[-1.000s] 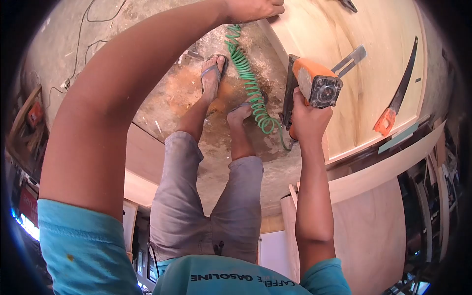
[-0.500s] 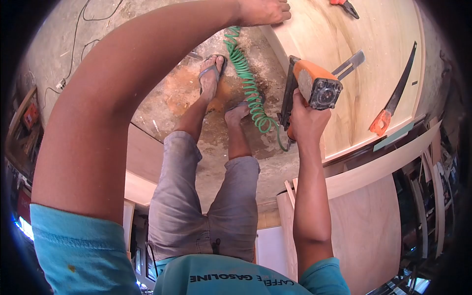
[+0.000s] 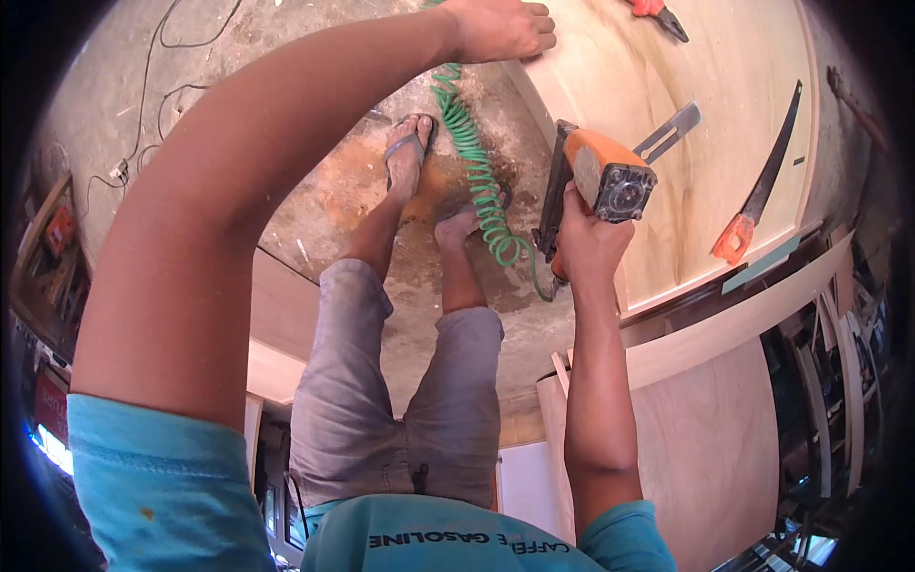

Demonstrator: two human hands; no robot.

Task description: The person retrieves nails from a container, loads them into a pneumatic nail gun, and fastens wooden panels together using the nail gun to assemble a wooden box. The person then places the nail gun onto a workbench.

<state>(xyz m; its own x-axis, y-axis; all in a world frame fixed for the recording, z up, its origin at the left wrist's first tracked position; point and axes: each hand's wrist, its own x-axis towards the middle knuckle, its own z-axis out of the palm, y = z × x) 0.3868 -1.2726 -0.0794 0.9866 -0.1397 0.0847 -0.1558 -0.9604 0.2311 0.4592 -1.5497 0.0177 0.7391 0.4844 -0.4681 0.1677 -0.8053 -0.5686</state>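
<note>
My right hand [image 3: 593, 238] is wrapped round the handle of an orange and black nail gun [image 3: 602, 162], which stands beside the left edge of a pale wooden panel [image 3: 658, 238]. A coiled green air hose [image 3: 469, 143] runs down to the base of its handle. Near the top, my left hand [image 3: 505, 30] rests at the panel's upper left edge with its fingers curled; what they hold, if anything, is hidden. A slotted metal plate [image 3: 669, 132] lies on the panel just right of the nail gun.
On the panel lie a handsaw [image 3: 758, 195] with an orange handle and red-handled pliers [image 3: 662, 17]. A curved wooden strip [image 3: 743, 319] and a plywood sheet [image 3: 705, 448] are at the lower right. Black cables [image 3: 143, 105] cross the concrete floor [image 3: 315, 172] at the left.
My left hand has come further into view along the panel's edge. The nail gun in my right hand has shifted slightly left and down. More of the pliers shows.
</note>
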